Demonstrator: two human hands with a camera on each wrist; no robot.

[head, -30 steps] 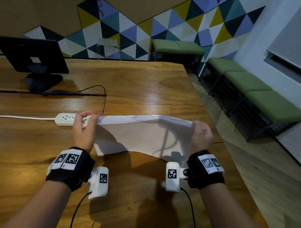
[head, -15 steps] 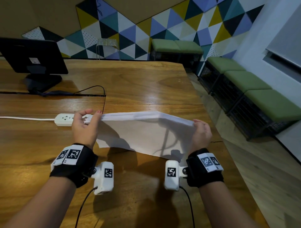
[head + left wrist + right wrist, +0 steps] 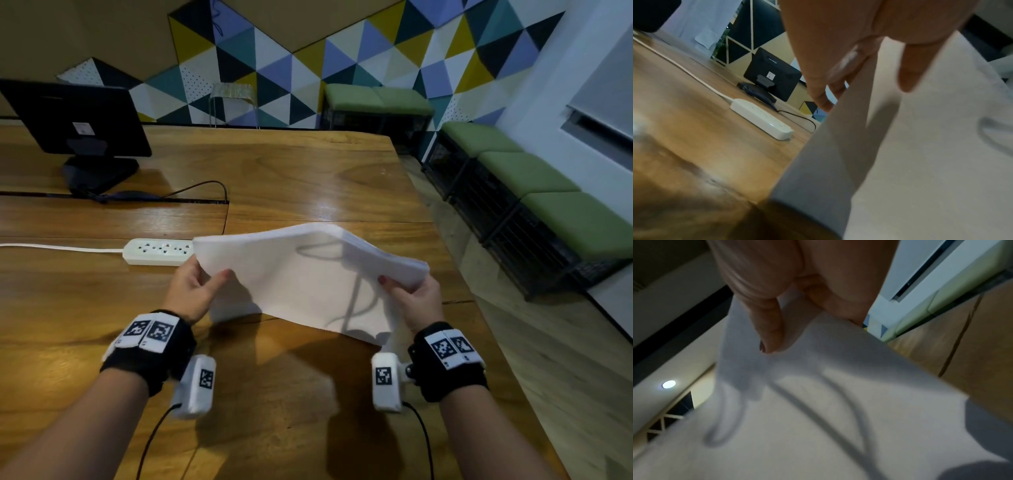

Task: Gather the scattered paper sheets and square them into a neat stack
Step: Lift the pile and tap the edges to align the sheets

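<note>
- While the paper sheets (image 3: 301, 284) hang bunched in both hands above the wooden table (image 3: 274, 394), near its right edge, the step in hand looks like jogging: the bundle leans away, near long edge low over the wood, contact unclear.
- Left hand (image 3: 193, 291) pinches the left short edge, thumb on the near face, fingers behind. Right hand (image 3: 412, 299) grips the right short edge the same way, thumb tip on the near face.
- Far right corner is fanned; edges there show staggered, so not square yet.
- To do it well, I'd say: bring the bundle upright, slacken both pinches so sheets can slip, tap the long edge on the table, then turn it and tap a short edge.
- Hold lightly at the sides, near mid-height; a tight pinch locks in the stagger.
- The middle sags, so expect floppy handling; draw the hands slightly apart to keep it flat.
- Power strip (image 3: 159, 251) lies just beyond the left corner; tap nearer the body to stay off it.
</note>
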